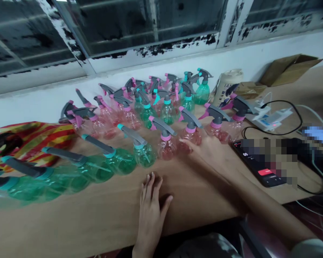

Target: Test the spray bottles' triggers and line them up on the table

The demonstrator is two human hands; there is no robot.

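My left hand (pixel 151 211) rests on the table with its fingers stretched and slightly apart, holding nothing. Farther right, my right hand (pixel 211 152) is at a pink spray bottle (pixel 191 134) with a grey and pink trigger head. Its thumb lies across the bottle's near side; the other fingers are partly hidden behind it. Close by on either side stand a small pink spray bottle (pixel 167 147) and another pink spray bottle (pixel 218 130). Leftward the front row continues with a green spray bottle (pixel 145 154) and several more green ones, blurred toward the edge.
Behind the front row is a cluster of pink and green spray bottles (pixel 167 111) by the wall. A phone (pixel 261 165), a power strip (pixel 269 116) and cables are at the right. Cardboard boxes (pixel 288 70), a cloth bag (pixel 226 87) and a striped bag (pixel 43 139) lie farther back.
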